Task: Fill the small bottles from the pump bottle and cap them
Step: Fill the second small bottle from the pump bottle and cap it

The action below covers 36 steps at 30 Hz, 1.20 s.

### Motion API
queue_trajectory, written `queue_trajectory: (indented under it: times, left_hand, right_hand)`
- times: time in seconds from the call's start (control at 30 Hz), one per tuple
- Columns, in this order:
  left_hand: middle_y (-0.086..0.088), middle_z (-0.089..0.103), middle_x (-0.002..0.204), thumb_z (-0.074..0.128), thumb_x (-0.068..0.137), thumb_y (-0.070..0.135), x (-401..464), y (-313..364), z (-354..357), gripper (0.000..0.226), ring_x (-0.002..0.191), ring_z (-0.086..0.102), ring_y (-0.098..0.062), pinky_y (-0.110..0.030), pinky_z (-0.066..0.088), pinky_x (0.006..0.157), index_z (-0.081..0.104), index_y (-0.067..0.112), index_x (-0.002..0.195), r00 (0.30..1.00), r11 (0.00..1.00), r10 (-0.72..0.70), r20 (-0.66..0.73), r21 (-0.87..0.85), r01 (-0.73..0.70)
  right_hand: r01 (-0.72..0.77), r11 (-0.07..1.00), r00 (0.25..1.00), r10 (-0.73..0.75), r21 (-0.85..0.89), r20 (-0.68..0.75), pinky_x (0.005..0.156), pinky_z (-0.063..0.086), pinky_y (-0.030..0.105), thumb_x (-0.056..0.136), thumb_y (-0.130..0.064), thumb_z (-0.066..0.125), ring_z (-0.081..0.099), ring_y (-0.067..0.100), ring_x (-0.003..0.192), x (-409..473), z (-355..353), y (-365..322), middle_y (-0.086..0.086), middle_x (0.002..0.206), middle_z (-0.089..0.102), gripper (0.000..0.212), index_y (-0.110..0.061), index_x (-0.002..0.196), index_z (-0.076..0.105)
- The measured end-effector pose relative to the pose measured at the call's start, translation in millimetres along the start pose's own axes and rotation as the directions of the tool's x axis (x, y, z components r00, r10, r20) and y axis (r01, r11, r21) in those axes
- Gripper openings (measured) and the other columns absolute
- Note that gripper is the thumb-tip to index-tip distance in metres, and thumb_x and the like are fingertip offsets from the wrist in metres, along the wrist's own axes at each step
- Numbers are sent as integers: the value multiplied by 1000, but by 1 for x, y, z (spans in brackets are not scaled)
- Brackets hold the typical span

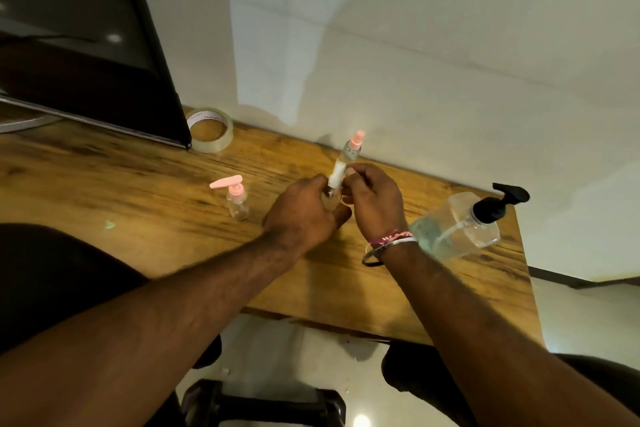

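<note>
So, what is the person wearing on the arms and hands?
Both forearms are bare, with no sleeves or gloves in view. The left hand wears nothing. At the wrist of the right hand are several thin bracelets: pink and white braided threads, a silver-looking bangle and a dark band.

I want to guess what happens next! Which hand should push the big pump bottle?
Probably the right hand. The pump bottle stands just beside its wrist, while the left hand grips the small bottle farther away.
</note>
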<state>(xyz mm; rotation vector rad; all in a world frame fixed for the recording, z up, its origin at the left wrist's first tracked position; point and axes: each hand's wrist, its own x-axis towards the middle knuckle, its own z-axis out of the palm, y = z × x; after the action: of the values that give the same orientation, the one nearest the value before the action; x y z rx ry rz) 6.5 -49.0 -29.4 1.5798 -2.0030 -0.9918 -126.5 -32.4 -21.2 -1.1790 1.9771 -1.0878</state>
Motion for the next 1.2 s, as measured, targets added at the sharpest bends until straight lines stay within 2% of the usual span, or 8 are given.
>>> queue_trajectory:
  times: [0.2,0.3,0.43,0.6,0.9,1.03,1.13,1.2]
  left_hand:
    - [8,56,115,66,90,50,-30,5,-17,42,100,59,-15,-35,53,76,58,30,126,964,929,213,162,271,-251]
    - [8,52,115,66,91,49,-47,17,-25,46,99,62,-18,-41,58,82,55,29,132,940,907,197,278,311,-282]
    - [6,49,104,68,94,38,-52,30,-37,32,95,61,-20,-36,49,75,59,23,121,947,857,225,229,417,-304]
    - [5,63,98,64,96,37,-60,21,-28,25,80,53,-16,-32,42,68,60,28,118,964,849,170,206,467,-249]
    - [10,63,81,71,84,38,-35,9,-30,13,75,62,-13,-31,54,67,58,33,82,960,950,13,279,297,-100]
    - [5,73,79,81,82,23,-29,11,-38,11,74,70,-12,-31,55,64,73,21,88,919,999,39,392,-2,-41]
    - [3,75,79,83,82,21,-23,13,-44,13,74,72,-13,-34,57,65,73,22,90,916,995,84,393,-89,-53]
    - [6,74,78,82,82,22,-16,14,-45,14,73,71,-10,-29,52,61,71,26,90,933,993,97,347,-92,-69]
  right_hand:
    - [-114,993,990,117,-36,74,56,59,33,82,-46,77,69,14,59,-49,-37,-21,2,71,73,32,-14,85,71]
    - [-197,980,969,190,29,155,45,50,32,88,-48,71,62,23,47,-66,-43,-26,12,60,69,48,-1,78,69]
    - [-326,945,937,319,27,141,41,40,24,90,-59,58,53,24,38,-71,-35,-34,12,50,62,62,-3,65,70]
    - [-463,884,853,463,-60,240,37,34,19,87,-34,65,43,17,28,-67,-29,-29,3,39,54,40,-6,58,64]
    - [-148,963,980,174,-224,101,50,37,36,82,-39,61,50,21,49,-49,-8,-17,15,58,64,45,0,59,64]
    - [50,984,999,-49,-169,13,45,30,31,83,-30,65,37,12,42,-45,-12,-20,-2,40,44,45,-14,44,51]
    - [245,950,969,-235,-193,74,45,37,26,89,-36,65,50,11,45,-41,-20,-27,-6,48,56,38,-15,57,64]
    - [265,937,961,-236,-230,147,49,47,27,90,-44,65,60,10,51,-34,-28,-35,-4,56,64,35,-18,67,68]
